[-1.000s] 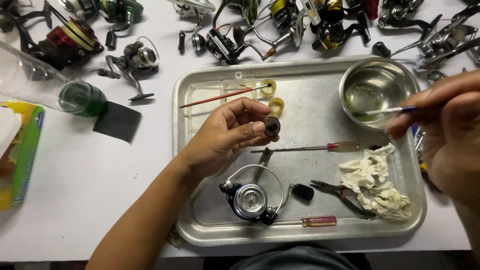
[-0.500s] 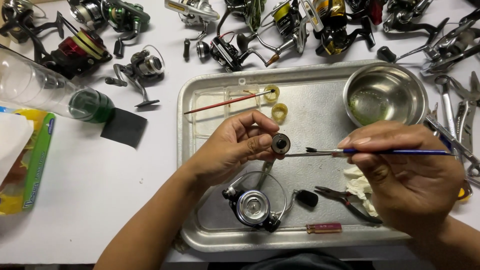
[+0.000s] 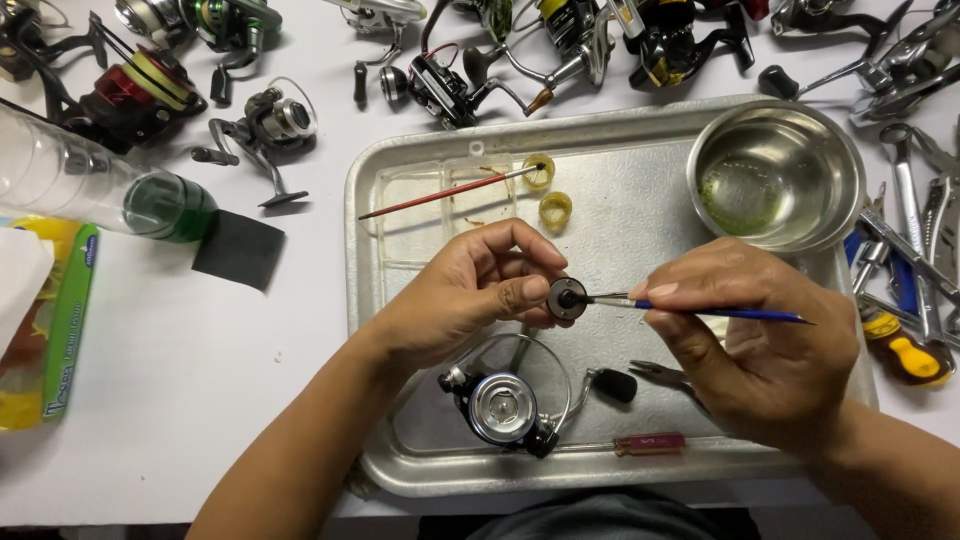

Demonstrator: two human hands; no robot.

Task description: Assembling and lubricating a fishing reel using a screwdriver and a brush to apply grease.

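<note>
— Small round reel part, dark with a metal rim: where is it seen?

— It is pinched between thumb and fingertips of the left hand, held above the middle of the metal tray. The right hand is closed on a blue-handled brush, whose tip is pressed to the centre of the part.

— What is held by the containers?

— Beyond the right hand, a steel bowl is set in the tray's far corner, with a green residue on its bottom. Beyond the left hand, a red-handled brush and two small yellowish rings are laid. Nearer than both hands, a stripped fishing reel, pliers and a small red screwdriver are found.

— And the surface?

— A white table is shown. Fishing reels are lined up along its far edge; a green-capped clear bottle is laid out past the left hand, and wrenches past the right.
</note>
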